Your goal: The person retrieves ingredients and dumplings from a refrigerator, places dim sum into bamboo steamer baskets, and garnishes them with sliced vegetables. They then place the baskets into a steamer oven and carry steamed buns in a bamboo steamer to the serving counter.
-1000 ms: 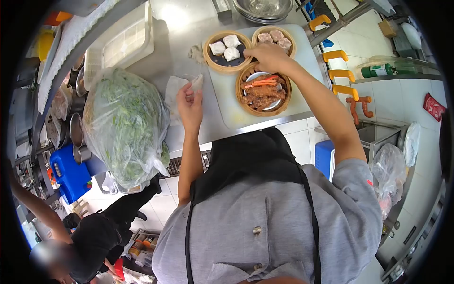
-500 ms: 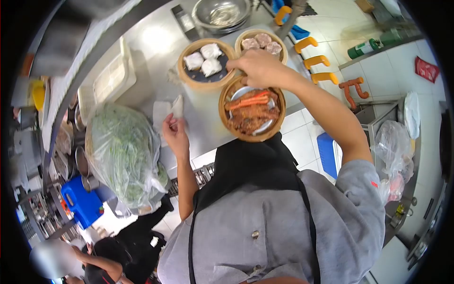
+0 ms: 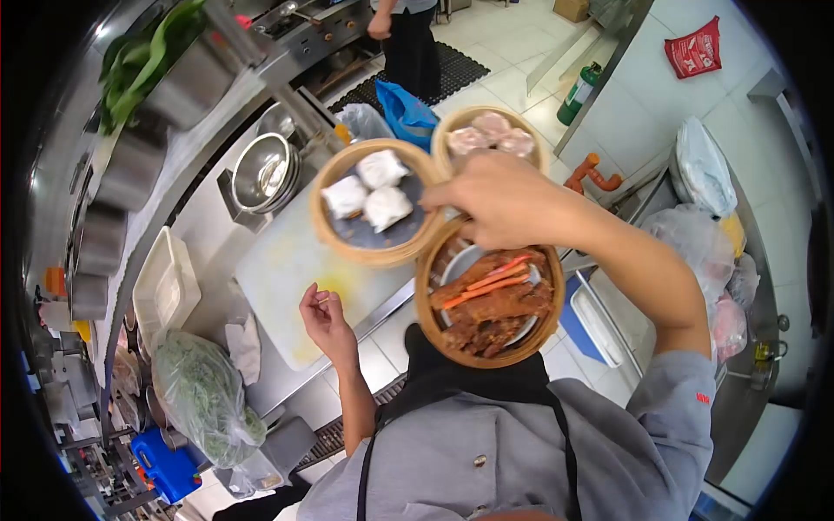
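My right hand grips three round bamboo steamers where their rims meet, and they hang in the air past the counter's edge. White buns fill the left steamer, pale pink dumplings the far one. Nearest my body, the third steamer holds a metal dish of brown sauced meat with orange-red strips on top. My left hand is empty, fingers loosely curled and apart, over the near edge of the cutting board.
Left on the counter are a plastic bag of greens, a white cloth, a white tray and stacked metal bowls. Another person stands beyond, on a black mat. Plastic bags lie at the right.
The three steamers have been lifted off the board and carried towards the right, nearer my body. My left hand has let go of the white cloth. The view has turned to the right.
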A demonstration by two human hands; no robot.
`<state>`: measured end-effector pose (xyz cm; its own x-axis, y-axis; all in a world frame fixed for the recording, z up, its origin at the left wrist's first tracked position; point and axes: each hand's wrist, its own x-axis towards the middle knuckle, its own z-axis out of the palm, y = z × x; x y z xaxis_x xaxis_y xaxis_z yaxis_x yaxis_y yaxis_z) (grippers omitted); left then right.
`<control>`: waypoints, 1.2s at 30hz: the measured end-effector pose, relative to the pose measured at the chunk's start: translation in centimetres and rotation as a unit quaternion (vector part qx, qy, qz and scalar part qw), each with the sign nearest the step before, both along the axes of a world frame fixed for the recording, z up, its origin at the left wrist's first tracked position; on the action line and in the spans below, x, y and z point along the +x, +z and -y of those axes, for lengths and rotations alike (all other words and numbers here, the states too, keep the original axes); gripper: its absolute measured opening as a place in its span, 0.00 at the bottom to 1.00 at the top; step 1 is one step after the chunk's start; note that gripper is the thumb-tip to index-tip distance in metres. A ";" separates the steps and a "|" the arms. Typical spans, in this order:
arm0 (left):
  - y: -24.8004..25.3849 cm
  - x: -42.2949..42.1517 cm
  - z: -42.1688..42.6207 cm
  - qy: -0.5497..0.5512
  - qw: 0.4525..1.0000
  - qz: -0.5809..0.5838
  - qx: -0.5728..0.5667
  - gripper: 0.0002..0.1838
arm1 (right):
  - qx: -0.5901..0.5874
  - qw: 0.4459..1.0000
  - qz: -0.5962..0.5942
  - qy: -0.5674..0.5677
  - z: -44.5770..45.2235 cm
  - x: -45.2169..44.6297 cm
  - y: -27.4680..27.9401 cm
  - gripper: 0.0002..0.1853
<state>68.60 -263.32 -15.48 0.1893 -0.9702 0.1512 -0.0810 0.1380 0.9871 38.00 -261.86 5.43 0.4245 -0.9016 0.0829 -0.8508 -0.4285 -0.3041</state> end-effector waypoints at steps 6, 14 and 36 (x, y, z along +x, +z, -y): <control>1.8 -9.6 0.9 -0.061 0.991 0.100 -0.064 0.18 | 0.003 0.994 -0.011 -0.112 1.4 -15.2 -3.7 0.23; 2.0 -23.3 15.4 -0.069 0.954 0.229 -0.178 0.21 | 0.069 0.968 -0.054 -0.236 12.3 -35.0 -8.4 0.22; -8.9 -70.1 64.1 -0.189 0.954 0.215 0.093 0.23 | 0.018 0.965 -0.027 -0.260 64.3 -83.3 -14.4 0.19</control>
<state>-1.49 -327.47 -24.40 -0.2192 -0.9746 -0.0459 -0.4623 0.0624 0.8845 -45.34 -326.19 -9.02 -0.0827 -0.9958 0.0388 -0.9629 0.0699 -0.2605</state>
